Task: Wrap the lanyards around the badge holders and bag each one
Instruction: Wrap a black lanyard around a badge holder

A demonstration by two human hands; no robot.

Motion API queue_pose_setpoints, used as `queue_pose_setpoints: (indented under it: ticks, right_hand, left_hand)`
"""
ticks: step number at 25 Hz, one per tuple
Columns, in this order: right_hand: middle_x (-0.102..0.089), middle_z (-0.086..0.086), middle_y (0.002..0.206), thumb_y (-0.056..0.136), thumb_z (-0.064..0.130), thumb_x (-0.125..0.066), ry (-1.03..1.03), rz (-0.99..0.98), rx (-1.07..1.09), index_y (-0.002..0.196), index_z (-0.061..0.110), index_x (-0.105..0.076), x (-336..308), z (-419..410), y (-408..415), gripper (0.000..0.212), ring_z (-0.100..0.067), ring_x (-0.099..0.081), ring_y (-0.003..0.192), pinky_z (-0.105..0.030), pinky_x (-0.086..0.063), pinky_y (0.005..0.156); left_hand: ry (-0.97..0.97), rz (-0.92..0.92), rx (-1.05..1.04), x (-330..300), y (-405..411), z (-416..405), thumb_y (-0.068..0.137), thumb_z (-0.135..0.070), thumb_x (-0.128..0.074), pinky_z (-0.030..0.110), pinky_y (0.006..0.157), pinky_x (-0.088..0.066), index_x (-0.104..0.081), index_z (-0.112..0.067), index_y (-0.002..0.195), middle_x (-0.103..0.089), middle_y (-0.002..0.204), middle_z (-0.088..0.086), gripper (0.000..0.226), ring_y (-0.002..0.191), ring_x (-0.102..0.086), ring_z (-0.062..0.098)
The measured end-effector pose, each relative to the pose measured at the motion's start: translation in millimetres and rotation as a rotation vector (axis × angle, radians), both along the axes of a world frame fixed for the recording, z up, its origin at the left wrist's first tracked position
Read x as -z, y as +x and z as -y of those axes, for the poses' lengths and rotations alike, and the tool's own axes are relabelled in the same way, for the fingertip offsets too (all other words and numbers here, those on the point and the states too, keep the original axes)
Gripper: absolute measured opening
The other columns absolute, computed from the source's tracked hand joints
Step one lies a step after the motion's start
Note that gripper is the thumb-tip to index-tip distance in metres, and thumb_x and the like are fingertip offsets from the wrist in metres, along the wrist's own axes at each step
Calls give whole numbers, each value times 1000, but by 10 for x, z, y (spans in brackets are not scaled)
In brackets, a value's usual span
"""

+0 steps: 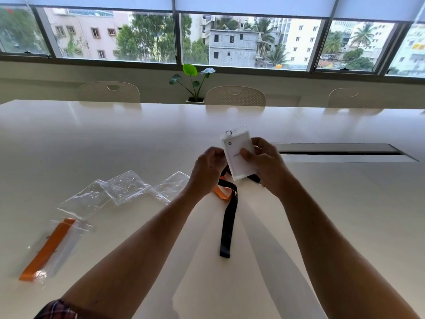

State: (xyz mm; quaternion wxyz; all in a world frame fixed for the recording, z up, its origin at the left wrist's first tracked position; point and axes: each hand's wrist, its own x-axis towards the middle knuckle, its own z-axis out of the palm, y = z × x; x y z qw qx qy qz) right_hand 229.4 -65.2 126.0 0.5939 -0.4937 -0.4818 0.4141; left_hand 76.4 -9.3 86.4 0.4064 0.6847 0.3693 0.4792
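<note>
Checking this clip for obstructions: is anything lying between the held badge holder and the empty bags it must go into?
Nothing visible. The badge holder is held in both hands above the table; the empty bags lie left of it with only bare tabletop between.

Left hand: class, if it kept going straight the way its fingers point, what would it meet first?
Probably the badge holder: the left hand points right, toward it, nearly touching, though depth is unclear.

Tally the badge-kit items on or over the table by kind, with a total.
Badge holder: 1 in view, held in both hands
Lanyards: 3 (black, orange, bagged orange)
Empty bags: 3 ()
Filled bag: 1
Total: 8
</note>
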Motion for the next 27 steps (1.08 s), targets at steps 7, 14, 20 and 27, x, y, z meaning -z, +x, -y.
queue_pose_setpoints:
  ticks: [7, 14, 20, 27]
  right_hand:
    - [-66, -11, 97, 95, -4, -50, 84, -291, -7, 104, 9, -55, -95, -209, -366, 17, -31, -62, 94, -54, -51, 87]
    - [-69, -6, 96, 91, 1, -60, 72, -257, 174, 111, 8, -57, -82, -399, -573, 21, -23, -64, 93, -39, -54, 87]
    - [-66, -8, 101, 97, 5, -55, 67, -355, 145, 118, 11, -50, -70, -500, -719, 22, -23, -63, 93, -40, -54, 85]
    - [-66, -7, 98, 97, 4, -54, 88, -338, 130, 116, 15, -45, -7, -542, -667, 24, -22, -65, 92, -41, -58, 80]
  left_hand:
    - [-137, 173, 117, -33, -140, 124, 99, -10, -51, 38, 70, -58, -59, -16, 94, -66, 65, -2, 11, 64, -66, 18]
    - [-235, 95, 86, -4, -330, 144, 100, -14, -49, 38, 73, -57, -59, -10, 97, -61, 68, 0, 11, 64, -66, 17]
    - [-267, -13, 119, -7, -375, 180, 100, -14, -49, 25, 60, -54, -61, -15, 89, -63, 65, 1, 16, 60, -66, 12]
    - [-232, -124, -7, 20, -491, 130, 99, -21, -48, 24, 44, -46, -61, -20, 88, -57, 54, -4, 17, 49, -63, 16]
